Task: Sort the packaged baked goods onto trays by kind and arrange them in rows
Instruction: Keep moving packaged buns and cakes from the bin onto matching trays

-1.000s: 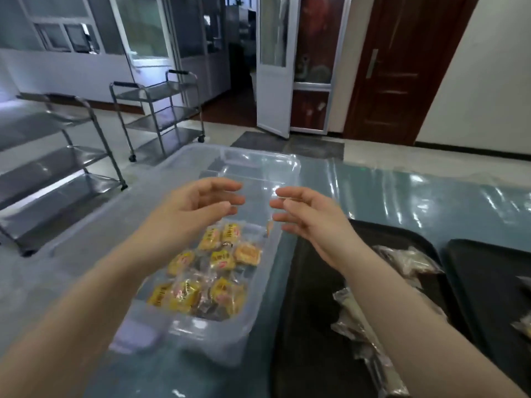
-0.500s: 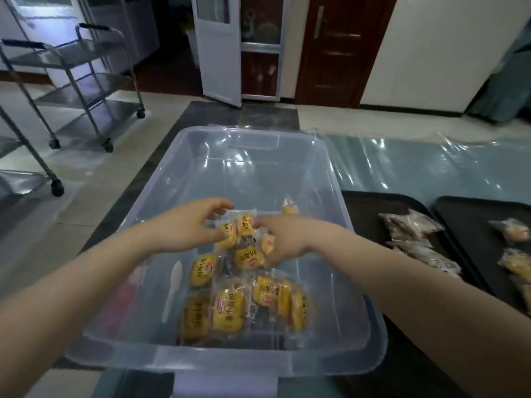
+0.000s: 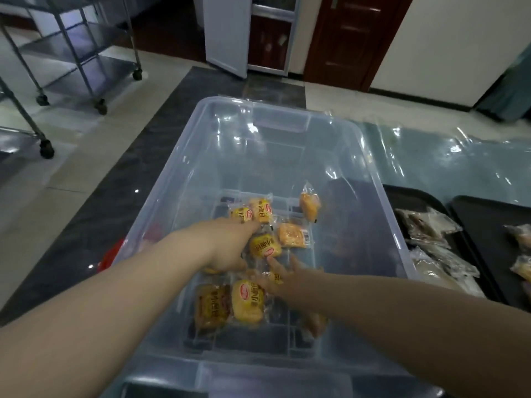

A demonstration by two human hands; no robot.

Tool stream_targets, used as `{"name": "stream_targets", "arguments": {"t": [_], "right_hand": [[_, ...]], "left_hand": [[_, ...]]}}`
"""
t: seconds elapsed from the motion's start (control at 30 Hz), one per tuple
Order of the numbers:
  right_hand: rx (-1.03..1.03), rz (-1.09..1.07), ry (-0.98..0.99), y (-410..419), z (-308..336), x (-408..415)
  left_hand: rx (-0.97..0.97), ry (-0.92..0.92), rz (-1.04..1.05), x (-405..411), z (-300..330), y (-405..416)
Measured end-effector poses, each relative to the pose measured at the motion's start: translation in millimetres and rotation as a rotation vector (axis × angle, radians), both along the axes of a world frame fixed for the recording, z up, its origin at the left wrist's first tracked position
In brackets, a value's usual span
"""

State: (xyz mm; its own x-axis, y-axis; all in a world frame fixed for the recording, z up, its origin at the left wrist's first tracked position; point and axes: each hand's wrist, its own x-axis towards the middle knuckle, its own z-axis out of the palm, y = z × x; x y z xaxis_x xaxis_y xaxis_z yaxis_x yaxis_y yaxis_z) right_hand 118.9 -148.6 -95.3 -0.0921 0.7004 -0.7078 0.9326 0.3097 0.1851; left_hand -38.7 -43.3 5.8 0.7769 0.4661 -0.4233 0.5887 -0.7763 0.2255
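A big clear plastic bin [image 3: 370, 156] sits in front of me with several yellow wrapped bread packets [image 3: 247, 301] on its floor. One packet [image 3: 309, 203] leans against the right wall. My left hand [image 3: 230, 242] is down inside the bin, its fingertips on two packets [image 3: 253, 214] at the back of the pile; its grip is hidden. My right hand [image 3: 278, 278] is lower in the pile, fingers spread and touching the wrappers. To the right, two black trays [image 3: 413, 196] [image 3: 485, 222] hold brownish packets [image 3: 428, 225] and yellow ones [image 3: 520, 237].
The table carries a glossy blue-green plastic cover [image 3: 431, 156]. Steel wheeled carts [image 3: 80, 53] stand on the floor at the left. A red object [image 3: 110, 254] shows beside the bin's left wall. A dark wooden door [image 3: 353, 35] is beyond.
My view has tilted down over the bin. Both hands went from above the bin into the pile; the right hand has dropped nearer to me and spread its fingers.
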Motion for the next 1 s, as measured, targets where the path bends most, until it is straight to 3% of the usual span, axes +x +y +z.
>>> {"name": "stream_targets", "arguments": {"t": [0.2,0.63,0.8,1.0], "right_hand": [[0.104,0.088,0.055,21,20,-2],[0.19,-0.023,0.078,43,40,-5],[0.352,-0.24,0.124,62,60,4],[0.299,-0.537,0.116,62,55,24]], "left_hand": [[-0.045,0.019,0.009,-2,-1,0],[-0.122,0.18,0.114,-2,-9,-2],[-0.035,0.158,0.186,-3,-9,1],[0.152,0.136,0.202,17,-12,11]]}}
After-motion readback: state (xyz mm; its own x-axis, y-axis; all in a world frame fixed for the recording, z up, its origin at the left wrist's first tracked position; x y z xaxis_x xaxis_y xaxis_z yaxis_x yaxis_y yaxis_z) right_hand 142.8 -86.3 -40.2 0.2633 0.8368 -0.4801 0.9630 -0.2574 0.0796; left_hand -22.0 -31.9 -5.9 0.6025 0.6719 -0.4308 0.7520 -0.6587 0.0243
